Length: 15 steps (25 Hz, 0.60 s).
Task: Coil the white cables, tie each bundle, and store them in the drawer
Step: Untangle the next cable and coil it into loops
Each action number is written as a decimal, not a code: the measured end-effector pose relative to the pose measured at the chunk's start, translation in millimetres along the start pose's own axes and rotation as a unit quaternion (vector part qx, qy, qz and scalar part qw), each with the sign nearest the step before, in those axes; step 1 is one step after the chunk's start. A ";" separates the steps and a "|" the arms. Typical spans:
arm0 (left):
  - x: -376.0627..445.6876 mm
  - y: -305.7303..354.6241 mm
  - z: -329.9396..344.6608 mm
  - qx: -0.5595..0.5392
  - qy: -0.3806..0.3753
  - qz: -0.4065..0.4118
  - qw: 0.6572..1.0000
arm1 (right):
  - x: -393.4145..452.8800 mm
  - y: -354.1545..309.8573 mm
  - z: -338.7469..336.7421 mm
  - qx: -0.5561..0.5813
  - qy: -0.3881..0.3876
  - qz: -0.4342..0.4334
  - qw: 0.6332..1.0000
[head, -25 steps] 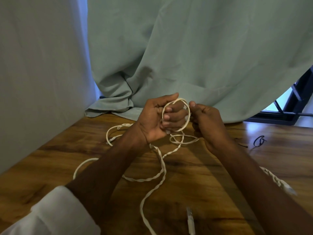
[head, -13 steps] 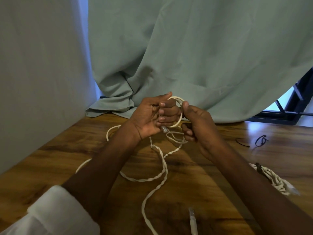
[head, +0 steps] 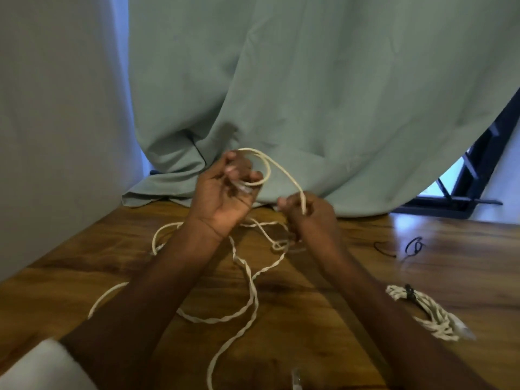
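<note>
The cable (head: 247,280) is thin, white and twisted like a little rope. It looks light and very soft, so it bends any way you push it. It will flop and tangle if let go. The best place to hold it is right at the small loop, pinching all the turns together so they do not spring apart.

The left hand (head: 225,192) is up above the table (head: 450,263), palm toward the camera. Its fingers curl round a small loop of cable. The picture is a bit blurry here, so I cannot tell how many turns are in the loop.

From the loop, the cable arches over to the right hand (head: 308,213), which sits just beside the left and a little lower. The right hand pinches the cable between thumb and fingers.

Most of the cable is not coiled yet. It hangs from the hands and lies in loose bends on the table, under and between both arms, running toward the person.

One bundle (head: 422,312) is already tied with a dark tie. It lies on the table to the right of the right arm, apart from both hands. More dark ties (head: 413,247) lie farther back on the right. No drawer shows.
</note>
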State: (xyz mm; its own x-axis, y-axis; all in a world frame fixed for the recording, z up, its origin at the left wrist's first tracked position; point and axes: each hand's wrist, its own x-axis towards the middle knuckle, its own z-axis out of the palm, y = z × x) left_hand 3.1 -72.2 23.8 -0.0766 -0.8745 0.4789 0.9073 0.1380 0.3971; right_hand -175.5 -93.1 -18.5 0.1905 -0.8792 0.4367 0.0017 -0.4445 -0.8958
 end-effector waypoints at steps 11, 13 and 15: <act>4.6 15.1 10.8 0.301 0.077 0.215 0.926 | -21.4 5.4 31.7 -0.415 -0.250 -0.211 0.849; 5.3 8.4 4.8 0.462 0.063 0.194 0.863 | -23.4 -0.5 31.6 -0.432 -0.255 -0.234 0.833; 2.1 5.8 -10.5 0.613 0.038 0.155 0.773 | -23.2 -8.7 28.0 -0.423 -0.238 -0.253 0.837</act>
State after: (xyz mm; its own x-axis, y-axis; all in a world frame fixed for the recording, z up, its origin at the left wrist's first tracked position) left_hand 12.5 -78.1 18.8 0.1330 -0.7297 0.6707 -0.2015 0.6427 0.7392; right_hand -152.5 -64.0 -23.2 0.7454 -0.4638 0.4789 -0.4567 -0.8785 -0.1400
